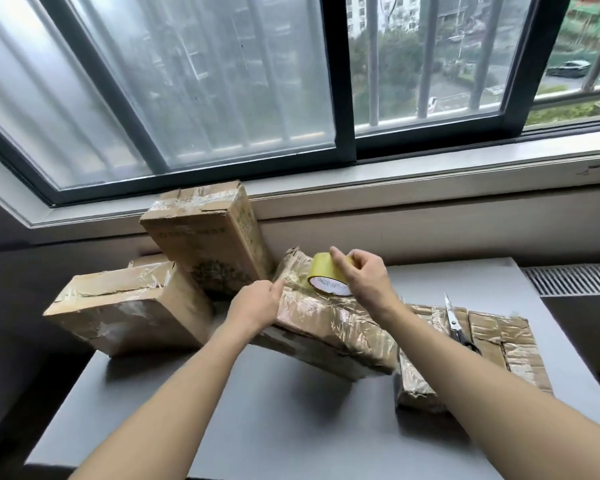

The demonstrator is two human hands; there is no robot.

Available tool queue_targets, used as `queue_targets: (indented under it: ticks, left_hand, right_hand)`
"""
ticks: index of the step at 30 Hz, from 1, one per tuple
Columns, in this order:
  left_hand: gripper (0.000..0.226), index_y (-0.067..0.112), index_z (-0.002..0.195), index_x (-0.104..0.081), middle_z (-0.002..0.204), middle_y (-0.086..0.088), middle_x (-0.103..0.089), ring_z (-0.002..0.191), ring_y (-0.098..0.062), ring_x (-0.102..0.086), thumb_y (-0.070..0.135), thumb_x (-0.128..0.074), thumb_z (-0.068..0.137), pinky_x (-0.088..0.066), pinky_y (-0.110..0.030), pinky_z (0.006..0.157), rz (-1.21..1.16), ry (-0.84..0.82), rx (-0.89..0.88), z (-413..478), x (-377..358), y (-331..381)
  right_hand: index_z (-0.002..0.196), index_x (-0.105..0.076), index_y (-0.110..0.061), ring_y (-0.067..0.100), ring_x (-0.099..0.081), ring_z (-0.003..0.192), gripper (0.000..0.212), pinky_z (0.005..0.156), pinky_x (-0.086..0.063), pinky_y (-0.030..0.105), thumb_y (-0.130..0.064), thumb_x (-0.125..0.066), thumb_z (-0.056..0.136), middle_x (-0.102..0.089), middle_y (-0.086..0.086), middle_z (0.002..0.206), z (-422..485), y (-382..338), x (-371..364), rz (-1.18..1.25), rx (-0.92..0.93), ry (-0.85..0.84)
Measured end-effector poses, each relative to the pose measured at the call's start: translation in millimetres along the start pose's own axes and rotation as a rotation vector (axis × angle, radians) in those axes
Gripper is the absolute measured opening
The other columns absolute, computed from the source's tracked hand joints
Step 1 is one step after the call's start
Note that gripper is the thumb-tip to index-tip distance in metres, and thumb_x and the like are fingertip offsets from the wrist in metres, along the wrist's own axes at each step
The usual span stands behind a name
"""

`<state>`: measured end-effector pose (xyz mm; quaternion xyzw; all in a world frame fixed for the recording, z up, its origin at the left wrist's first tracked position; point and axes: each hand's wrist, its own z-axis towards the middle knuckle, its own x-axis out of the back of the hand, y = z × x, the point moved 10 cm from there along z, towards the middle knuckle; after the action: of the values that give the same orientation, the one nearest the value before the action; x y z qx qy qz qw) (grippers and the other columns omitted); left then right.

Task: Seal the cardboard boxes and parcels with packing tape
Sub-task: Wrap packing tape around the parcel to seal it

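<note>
On the left end of the grey table (257,417), a taped cardboard box (129,310) lies flat, its left part overhanging the table edge. Just behind it to the right, a taller box (208,237) stands tilted, its top leaning against the wall below the window (222,81). The left hand (253,304) grasps nothing: its index finger is extended and presses on the left upper edge of the central box (329,323), with the remaining fingers curled in. The central box sits at an angle at mid-table, and its top face is covered with glossy clear tape. The yellow tape roll (326,277) rests on edge on the top face of this box, just right of the left index fingertip. The right hand (364,278) grasps the roll from above, with its fingers curled over the rim and one finger raised. To the right, a flat taped box (499,344) lies on the table, and scissors (456,323) rest on its top, blades pointing away from the person. A ventilation grille (568,278) is located beyond the right table edge.
</note>
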<state>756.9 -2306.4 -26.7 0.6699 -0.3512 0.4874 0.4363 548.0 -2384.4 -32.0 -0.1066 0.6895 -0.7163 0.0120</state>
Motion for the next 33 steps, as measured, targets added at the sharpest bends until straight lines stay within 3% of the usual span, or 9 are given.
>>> queue_targets:
  ticks: [9, 12, 16, 18, 21, 24, 27, 30, 33]
  left_hand:
    - [0.062, 0.002, 0.078, -0.063, 0.088, -0.013, -0.068, 0.087, -0.030, -0.060, 0.048, -0.032, 0.105, -0.044, -0.036, 0.078, -0.254, -0.063, 0.206, -24.7, -40.4, -121.5]
    - [0.059, 0.006, 0.078, -0.062, 0.093, -0.015, -0.068, 0.094, -0.032, -0.061, 0.048, -0.030, 0.105, -0.045, -0.036, 0.079, -0.244, -0.119, 0.225, -20.1, -55.2, -158.3]
    - [0.052, 0.012, 0.108, -0.063, 0.117, -0.011, -0.065, 0.112, -0.033, -0.058, 0.043, -0.021, 0.104, -0.044, -0.037, 0.085, -0.095, -0.132, 0.271, -6.6, -65.0, -194.7]
    - [0.041, 0.012, 0.112, -0.055, 0.118, -0.011, -0.062, 0.110, -0.034, -0.058, 0.030, -0.020, 0.104, -0.044, -0.041, 0.082, -0.027, 0.035, 0.194, 10.5, -42.9, -184.9]
    - [0.024, 0.011, 0.107, -0.053, 0.108, -0.011, -0.059, 0.100, -0.034, -0.058, 0.023, -0.033, 0.104, -0.045, -0.043, 0.078, -0.182, 0.227, 0.008, 41.5, -12.6, -147.4]
    - [0.030, 0.014, 0.101, -0.060, 0.108, -0.010, -0.064, 0.103, -0.034, -0.058, 0.034, -0.037, 0.104, -0.046, -0.043, 0.084, -0.287, 0.095, -0.101, 76.4, -29.8, -121.5]
    - [0.051, 0.018, 0.076, -0.061, 0.093, -0.011, -0.070, 0.094, -0.034, -0.061, 0.052, -0.034, 0.103, -0.047, -0.042, 0.084, -0.440, -0.058, -0.059, 90.7, -60.5, -121.3]
    - [0.057, 0.012, 0.075, -0.062, 0.084, -0.010, -0.069, 0.089, -0.034, -0.060, 0.053, -0.034, 0.103, -0.045, -0.040, 0.078, -0.450, -0.008, -0.034, 86.9, -71.3, -126.6]
    - [0.052, 0.011, 0.082, -0.067, 0.089, -0.012, -0.070, 0.092, -0.036, -0.060, 0.047, -0.035, 0.104, -0.046, -0.042, 0.080, -0.456, 0.068, -0.024, 84.8, -69.5, -129.8]
  right_hand:
    - [0.062, -0.044, -0.018, 0.014, -0.037, 0.060, 0.049, 0.059, -0.032, 0.031, -0.049, -0.063, 0.094, -0.039, -0.006, 0.061, -14.6, 15.5, -116.0, -0.173, -0.067, -0.241]
    - [0.063, -0.043, -0.018, 0.013, -0.036, 0.057, 0.049, 0.055, -0.031, 0.027, -0.049, -0.060, 0.096, -0.038, -0.006, 0.059, -15.4, 17.8, -146.9, -0.212, -0.098, -0.285]
    - [0.063, -0.040, -0.019, 0.010, -0.034, 0.052, 0.048, 0.042, -0.027, 0.017, -0.048, -0.059, 0.097, -0.035, -0.007, 0.059, -20.0, 18.4, -172.8, -0.254, -0.097, -0.320]
    - [0.065, -0.039, -0.018, 0.011, -0.032, 0.055, 0.048, 0.045, -0.026, 0.019, -0.047, -0.058, 0.098, -0.032, -0.005, 0.062, -20.4, 19.4, -176.2, -0.248, -0.089, -0.309]
    - [0.069, -0.042, -0.016, 0.011, -0.031, 0.056, 0.047, 0.049, -0.025, 0.023, -0.051, -0.059, 0.096, -0.031, -0.002, 0.065, -21.5, 23.1, -175.3, -0.274, -0.085, -0.300]
    - [0.072, -0.046, -0.014, 0.011, -0.028, 0.056, 0.047, 0.050, -0.023, 0.027, -0.052, -0.060, 0.096, -0.028, 0.002, 0.067, -24.4, 27.1, -172.8, -0.228, -0.105, -0.305]
    - [0.070, -0.046, -0.013, 0.011, -0.026, 0.053, 0.047, 0.048, -0.021, 0.026, -0.050, -0.061, 0.096, -0.027, 0.000, 0.064, -24.2, 30.8, -171.9, -0.215, -0.121, -0.295]
    - [0.067, -0.049, -0.008, 0.013, -0.026, 0.055, 0.051, 0.049, -0.021, 0.027, -0.049, -0.065, 0.093, -0.027, 0.006, 0.066, -21.7, 34.4, -177.3, -0.173, -0.116, -0.295]
    - [0.059, -0.043, -0.010, 0.013, -0.025, 0.053, 0.055, 0.049, -0.021, 0.027, -0.044, -0.068, 0.093, -0.025, 0.004, 0.059, -17.0, 30.3, -190.1, -0.202, -0.086, -0.312]
